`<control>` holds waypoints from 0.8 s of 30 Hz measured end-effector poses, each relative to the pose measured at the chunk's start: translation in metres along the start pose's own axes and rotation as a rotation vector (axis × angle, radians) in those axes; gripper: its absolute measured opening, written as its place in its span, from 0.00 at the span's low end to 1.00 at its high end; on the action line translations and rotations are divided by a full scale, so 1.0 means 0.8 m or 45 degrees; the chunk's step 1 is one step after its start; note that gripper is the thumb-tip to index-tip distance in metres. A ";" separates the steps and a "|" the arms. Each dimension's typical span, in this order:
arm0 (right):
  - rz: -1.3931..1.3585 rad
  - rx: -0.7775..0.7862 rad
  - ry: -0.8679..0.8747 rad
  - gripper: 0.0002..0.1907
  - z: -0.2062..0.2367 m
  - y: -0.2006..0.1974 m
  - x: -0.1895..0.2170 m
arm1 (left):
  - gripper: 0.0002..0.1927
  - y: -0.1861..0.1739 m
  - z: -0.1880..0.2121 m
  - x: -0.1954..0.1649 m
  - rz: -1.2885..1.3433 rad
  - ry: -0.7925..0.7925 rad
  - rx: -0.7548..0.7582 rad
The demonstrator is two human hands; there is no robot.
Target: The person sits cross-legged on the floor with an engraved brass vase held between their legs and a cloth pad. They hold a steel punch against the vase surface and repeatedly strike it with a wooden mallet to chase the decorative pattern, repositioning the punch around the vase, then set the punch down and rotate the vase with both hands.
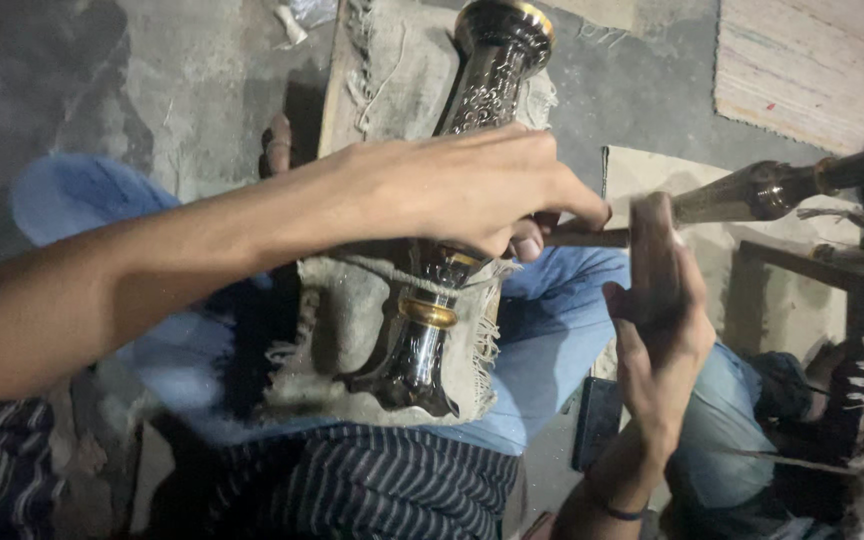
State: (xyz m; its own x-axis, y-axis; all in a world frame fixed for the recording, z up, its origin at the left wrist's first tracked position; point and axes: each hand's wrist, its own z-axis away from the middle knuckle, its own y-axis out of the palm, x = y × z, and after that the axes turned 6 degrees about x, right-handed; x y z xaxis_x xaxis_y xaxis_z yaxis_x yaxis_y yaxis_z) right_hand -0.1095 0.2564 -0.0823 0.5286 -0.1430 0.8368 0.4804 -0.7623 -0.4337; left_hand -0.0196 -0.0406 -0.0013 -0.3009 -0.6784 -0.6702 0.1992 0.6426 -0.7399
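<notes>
Left hand [472,185] pins chisel [587,237] on metal vase [452,200] (right hand [657,320] grips hammer [652,250]).

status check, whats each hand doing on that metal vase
Left hand pinching a thin rod against the metal vase. Right hand gripping a wooden block. Vase lies on cloth; nothing blocking.
</notes>
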 end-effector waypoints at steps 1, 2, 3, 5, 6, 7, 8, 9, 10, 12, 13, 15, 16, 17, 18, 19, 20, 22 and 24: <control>-0.018 -0.027 0.021 0.39 0.006 0.002 -0.004 | 0.27 -0.001 -0.002 0.001 -0.087 0.163 -0.103; -0.036 -0.040 0.043 0.39 0.013 0.004 -0.008 | 0.28 -0.001 -0.003 0.000 -0.166 0.319 -0.214; -0.053 -0.046 0.064 0.40 0.019 0.006 -0.012 | 0.29 -0.001 -0.004 0.000 -0.244 0.470 -0.327; -0.019 -0.062 0.070 0.40 0.031 0.007 -0.019 | 0.29 -0.003 -0.007 -0.002 -0.091 0.124 0.008; 0.022 -0.084 0.044 0.40 0.036 0.007 -0.022 | 0.28 -0.005 -0.009 -0.003 -0.030 -0.042 0.188; 0.062 -0.103 0.016 0.39 0.040 0.007 -0.025 | 0.29 -0.007 -0.011 -0.004 -0.028 -0.020 0.174; 0.058 -0.065 0.029 0.29 0.043 0.006 -0.027 | 0.29 -0.007 -0.012 -0.006 -0.016 -0.002 0.157; 0.059 -0.024 0.046 0.21 0.046 0.006 -0.028 | 0.29 -0.008 -0.011 -0.008 0.001 0.018 0.140; 0.046 -0.014 0.086 0.19 0.048 0.008 -0.029 | 0.28 -0.009 -0.010 -0.009 0.004 0.041 0.152; -0.002 -0.060 0.182 0.20 0.049 0.013 -0.028 | 0.26 -0.014 -0.010 -0.008 -0.020 0.114 0.191; -0.040 -0.114 0.229 0.24 0.049 0.016 -0.027 | 0.25 -0.018 -0.010 -0.006 0.020 0.084 0.193; -0.120 -0.164 0.334 0.33 0.048 0.025 -0.024 | 0.24 -0.020 -0.005 -0.003 0.135 -0.012 0.172; -0.162 -0.198 0.397 0.38 0.046 0.028 -0.021 | 0.25 -0.021 -0.004 -0.002 0.129 0.033 0.138; -0.175 -0.216 0.399 0.40 0.043 0.029 -0.018 | 0.25 -0.022 -0.004 0.000 0.121 0.081 0.106; -0.187 -0.226 0.403 0.43 0.040 0.029 -0.015 | 0.26 -0.022 -0.004 0.001 0.117 0.123 0.068; -0.197 -0.227 0.406 0.45 0.037 0.027 -0.011 | 0.26 -0.022 -0.005 0.003 0.105 0.088 0.119; -0.178 -0.223 0.384 0.46 0.033 0.023 -0.008 | 0.26 -0.021 -0.008 0.004 0.093 0.051 0.171; -0.139 -0.227 0.345 0.47 0.026 0.013 0.000 | 0.27 -0.021 -0.014 0.005 0.092 0.039 0.219; -0.143 -0.245 0.185 0.45 0.020 0.006 0.007 | 0.30 -0.020 -0.018 0.004 0.119 0.084 0.200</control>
State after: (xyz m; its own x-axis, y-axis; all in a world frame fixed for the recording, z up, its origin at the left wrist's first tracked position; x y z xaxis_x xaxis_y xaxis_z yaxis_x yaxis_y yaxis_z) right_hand -0.0928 0.2620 -0.0857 0.3669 -0.1289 0.9213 0.3812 -0.8826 -0.2753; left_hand -0.0377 -0.0482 0.0091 -0.3336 -0.5905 -0.7349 0.3706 0.6347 -0.6781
